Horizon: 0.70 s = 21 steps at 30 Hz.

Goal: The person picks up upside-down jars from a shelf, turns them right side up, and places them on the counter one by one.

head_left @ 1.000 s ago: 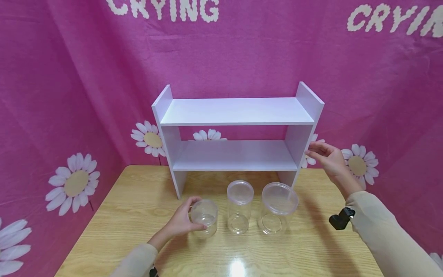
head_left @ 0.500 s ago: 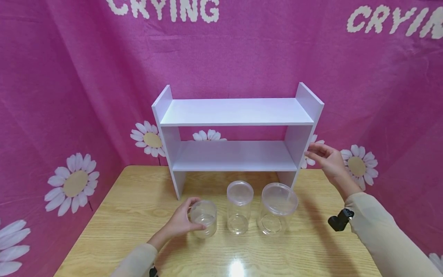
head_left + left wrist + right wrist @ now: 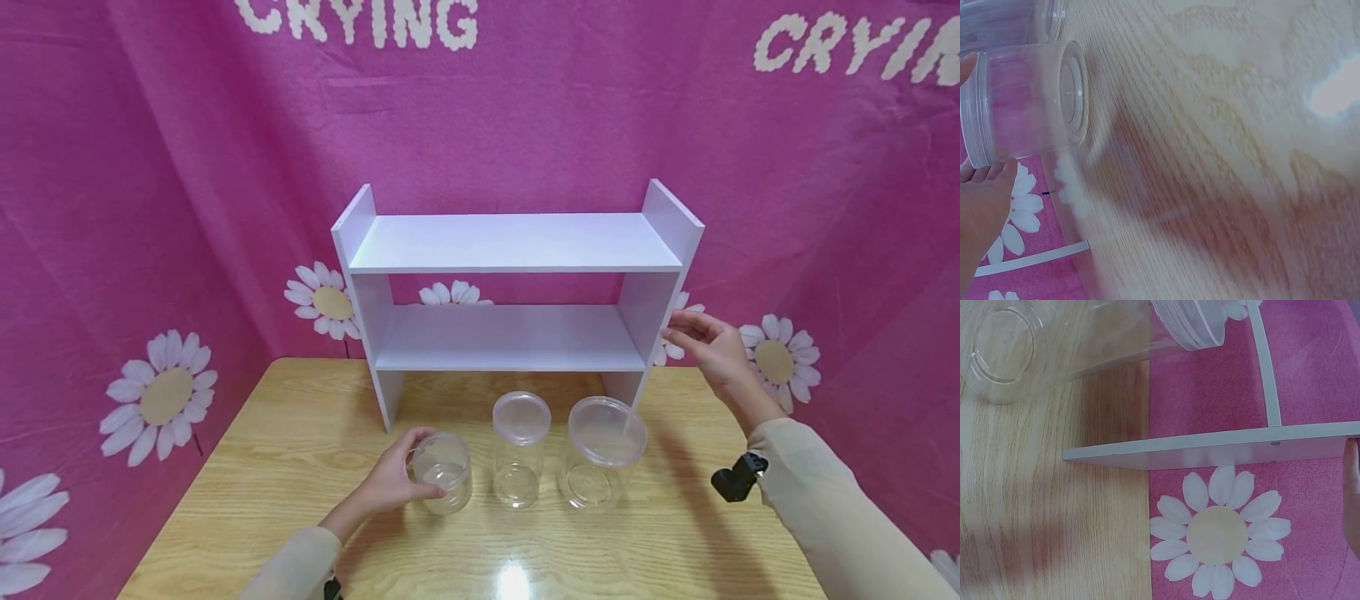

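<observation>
My left hand [image 3: 397, 477] holds a short clear plastic jar [image 3: 450, 487], thumb at the front and fingers at the back near its lid. In the left wrist view the same jar [image 3: 1029, 100] lies sideways in the picture, with fingers at both edges of the lid. To its right stand a tall narrow lidded jar [image 3: 519, 458] and a wider lidded jar [image 3: 600, 454], both see-through. My right hand [image 3: 712, 346] is at the outer right side of a white two-tier shelf [image 3: 513, 242]. Its fingertips touch the side panel [image 3: 1210, 449], with nothing in the grasp.
The shelf stands at the back of a wood-grain table [image 3: 300, 450], close to a pink cloth [image 3: 510, 125] with daisies and lettering. The three jars form a row in front of it. A bright light reflection shows on the tabletop near the front.
</observation>
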### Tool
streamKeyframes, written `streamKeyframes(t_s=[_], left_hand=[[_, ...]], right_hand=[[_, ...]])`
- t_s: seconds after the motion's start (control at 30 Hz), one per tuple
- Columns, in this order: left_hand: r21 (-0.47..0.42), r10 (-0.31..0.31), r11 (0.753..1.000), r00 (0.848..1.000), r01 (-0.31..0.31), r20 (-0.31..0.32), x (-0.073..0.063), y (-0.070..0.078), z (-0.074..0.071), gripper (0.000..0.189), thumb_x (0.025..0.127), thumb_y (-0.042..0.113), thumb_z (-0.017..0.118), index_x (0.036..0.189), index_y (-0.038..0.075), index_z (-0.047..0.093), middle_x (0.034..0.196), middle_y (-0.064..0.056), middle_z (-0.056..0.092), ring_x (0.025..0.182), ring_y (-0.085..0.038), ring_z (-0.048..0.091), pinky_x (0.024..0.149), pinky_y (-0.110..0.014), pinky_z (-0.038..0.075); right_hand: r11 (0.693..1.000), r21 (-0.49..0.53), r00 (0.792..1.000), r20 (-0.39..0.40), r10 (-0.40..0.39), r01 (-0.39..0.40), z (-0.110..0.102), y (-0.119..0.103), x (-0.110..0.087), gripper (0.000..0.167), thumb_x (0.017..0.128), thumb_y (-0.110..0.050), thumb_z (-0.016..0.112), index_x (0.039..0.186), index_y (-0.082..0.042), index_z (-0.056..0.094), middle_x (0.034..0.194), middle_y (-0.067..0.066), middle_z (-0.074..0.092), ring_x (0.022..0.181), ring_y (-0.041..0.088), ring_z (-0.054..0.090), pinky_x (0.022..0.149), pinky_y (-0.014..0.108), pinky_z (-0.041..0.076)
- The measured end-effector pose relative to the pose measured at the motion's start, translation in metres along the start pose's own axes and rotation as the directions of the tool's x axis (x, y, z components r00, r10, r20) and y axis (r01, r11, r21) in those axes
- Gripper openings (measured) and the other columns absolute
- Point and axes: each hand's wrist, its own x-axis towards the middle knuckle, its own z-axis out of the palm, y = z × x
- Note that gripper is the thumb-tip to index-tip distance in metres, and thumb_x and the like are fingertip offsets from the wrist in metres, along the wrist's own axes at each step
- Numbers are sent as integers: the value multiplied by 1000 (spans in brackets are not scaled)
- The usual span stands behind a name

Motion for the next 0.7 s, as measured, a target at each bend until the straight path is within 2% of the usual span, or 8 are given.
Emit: streamKeyframes(t_s=[0.27,0.43,0.6,0.7], left_hand=[[-2,-41,999,999,41,-3,2,1,1,86,63,14,88,135,-1,43,134,-20,53,123,-38,52,106,-56,42],[-14,-64,998,998,64,19,2,4,-1,90,64,13,88,138,-2,40,138,-20,50,127,-39,49,108,-57,40],[-2,-37,999,998,38,42,4,7,-5,92,64,13,88,140,-1,37,141,-21,48,128,-41,47,107,-58,40],[14,-10,1000,999,10,39,4,9,-9,91,65,15,87,140,0,38,141,-23,48,129,-42,46,107,-58,40]], right_hand=[[999,34,1000,8,-15,14,2,0,1,24,86,-6,69,93,-28,68,83,-20,70,78,-8,64,73,4,51],[998,50,1000,7,-27,27,2,1,1,25,86,-3,69,93,-27,69,84,-19,70,78,-7,64,73,4,51],[999,42,1000,-5,-29,29,2,-2,1,23,86,-4,68,95,-25,67,85,-18,69,79,-7,63,74,4,51],[1000,-25,1000,-17,-2,2,2,-4,-1,20,88,-11,69,99,-26,64,88,-20,66,81,-7,61,74,3,50]])
